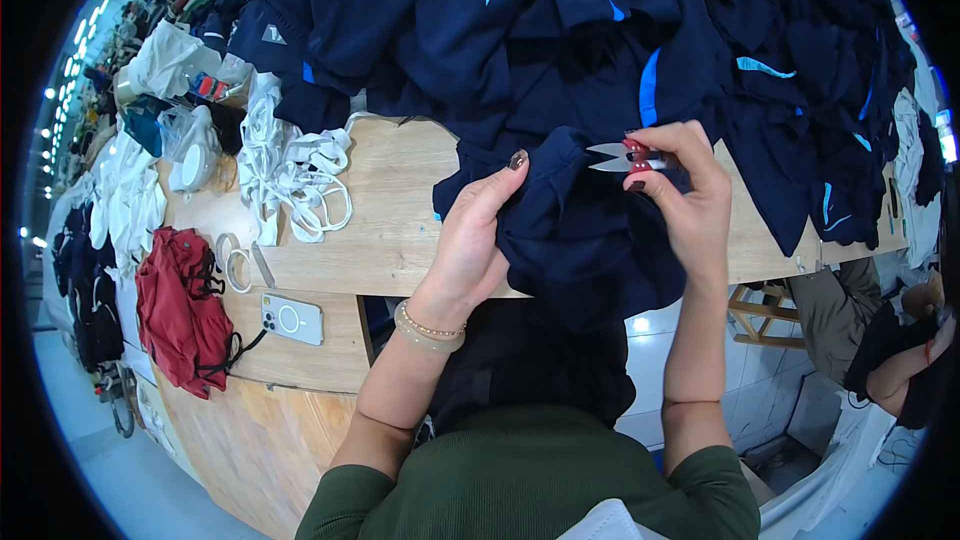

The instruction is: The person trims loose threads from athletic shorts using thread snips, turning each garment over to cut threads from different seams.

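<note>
In the head view, my left hand (474, 230) pinches the edge of a navy blue garment (590, 250), thumb on top and the other fingers beneath the cloth. The garment hangs over the table's front edge toward my lap. A pair of red-handled thread snips (640, 156) is gripped between the thumb and fingers of my right hand (695, 195). Their two pointed blades stand apart and point left, close to the cloth held by my left hand. Whether the blades touch any thread is too small to tell.
A large heap of navy garments (430, 30) with bright blue strips covers the table's back. On the wooden table (390, 205) to the left lie white straps (290, 170), tape rolls (236, 265), a phone (292, 319) and a red bag (185, 310). Another person (900, 360) sits at right.
</note>
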Demonstrator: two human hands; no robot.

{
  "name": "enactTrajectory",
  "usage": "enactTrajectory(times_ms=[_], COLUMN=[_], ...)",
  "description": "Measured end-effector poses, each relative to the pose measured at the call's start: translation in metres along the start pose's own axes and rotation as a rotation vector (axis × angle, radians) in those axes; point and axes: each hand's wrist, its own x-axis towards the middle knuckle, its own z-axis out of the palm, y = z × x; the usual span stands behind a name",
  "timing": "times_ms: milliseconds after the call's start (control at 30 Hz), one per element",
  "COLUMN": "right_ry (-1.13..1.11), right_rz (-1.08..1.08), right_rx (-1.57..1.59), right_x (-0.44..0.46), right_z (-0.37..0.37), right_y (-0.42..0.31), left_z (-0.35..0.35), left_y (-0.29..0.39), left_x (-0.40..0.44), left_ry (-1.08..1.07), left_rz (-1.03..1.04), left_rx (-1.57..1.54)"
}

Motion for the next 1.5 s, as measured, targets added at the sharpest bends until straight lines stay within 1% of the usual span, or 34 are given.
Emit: enactTrajectory(times_ms=[33, 100, 167, 233, 367, 467, 567, 633, 700, 767, 800, 867, 900, 967, 1033, 1067, 1100, 1133, 1167, 1233, 1267, 1300, 1367, 1400, 1433, 1500], right_ry=[0.002, -0.175, -0.171, -0.227, -0.252, -0.256, -0.272, -0.032, 0.079, 0.202, 0.202, 0.274, 0.281, 0.42, 0.366, 0.342, 0.313, 0.235, 0.157, 0.07, 0.033, 0.025, 0.252, 0.45, 0.44, 0.437], right_rz=[0.002, -0.109, -0.119, -0.173, -0.184, -0.201, -0.246, 0.111, 0.136, 0.077, 0.08, 0.283, 0.286, 0.574, 0.686, 0.663, 0.641, 0.461, 0.424, 0.318, 0.277, 0.422, 0.596, 0.734, 0.707, 0.643], right_rx=[-0.002, -0.112, -0.082, -0.116, -0.131, -0.138, -0.127, 0.436, 0.395, 0.267, 0.266, 0.107, 0.093, 0.148, 0.163, 0.121, 0.083, 0.117, -0.05, -0.245, -0.26, -0.19, 0.303, 0.438, 0.542, 0.55], right_x=[0.007, 0.017, 0.023, 0.028, 0.032, 0.033, 0.029, 0.019, 0.009, -0.008, -0.02, -0.042, -0.048, -0.063, -0.076, -0.08, -0.082, -0.08, -0.082, -0.079, -0.083, -0.078, -0.058, -0.045, -0.031, -0.013], right_z=[-0.006, -0.013, -0.012, -0.012, -0.009, -0.008, -0.009, -0.004, -0.011, -0.017, -0.022, -0.03, -0.031, -0.037, -0.045, -0.045, -0.043, -0.035, -0.032, -0.014, -0.01, -0.01, -0.015, -0.021, -0.027, -0.028], right_y=[0.0, 0.001, 0.0, -0.006, -0.007, -0.006, 0.001, 0.004, 0.009, 0.027, 0.032, 0.037, 0.04, 0.043, 0.044, 0.042, 0.038, 0.036, 0.025, 0.023, 0.038, 0.043, 0.049, 0.04, 0.034, 0.036], left_z=[0.002, 0.004, 0.004, 0.004, 0.002, 0.004, 0.0, -0.001, -0.005, -0.013, -0.016, -0.024, -0.028, -0.039, -0.043, -0.041, -0.039, -0.039, -0.039, -0.039, -0.042, -0.049, -0.061, -0.073, -0.085, -0.097], left_y=[0.003, 0.005, 0.006, 0.004, 0.002, 0.003, 0.003, 0.006, 0.011, 0.017, 0.017, 0.017, 0.017, 0.022, 0.025, 0.026, 0.027, 0.028, 0.03, 0.031, 0.032, 0.033, 0.046, 0.054, 0.06, 0.068], left_x=[-0.001, -0.003, -0.004, -0.004, -0.004, -0.005, -0.003, 0.0, 0.002, 0.006, 0.009, 0.011, 0.014, 0.016, 0.018, 0.02, 0.019, 0.019, 0.019, 0.018, 0.02, 0.022, 0.027, 0.027, 0.029, 0.027], left_ry=[-0.013, -0.027, -0.076, -0.044, 0.012, -0.031, -0.024, -0.014, 0.0, 0.007, 0.048, 0.076, 0.098, 0.034, 0.103, 0.097, 0.147, 0.199, 0.2, 0.187, 0.184, 0.216, 0.246, 0.422, 0.6, 0.626], left_rz=[0.012, 0.023, 0.016, 0.025, 0.02, -0.007, -0.015, -0.008, -0.003, -0.017, 0.002, 0.028, 0.053, -0.01, 0.027, 0.019, 0.044, 0.072, 0.074, 0.087, 0.083, 0.253, 0.61, 0.719, 0.824, 0.791], left_rx=[0.028, 0.054, 0.073, 0.084, 0.12, 0.096, 0.075, 0.048, 0.023, -0.06, -0.085, -0.093, -0.103, -0.118, -0.07, -0.073, -0.075, -0.076, -0.073, -0.089, -0.087, 0.068, 0.435, 0.683, 0.931, 1.094])
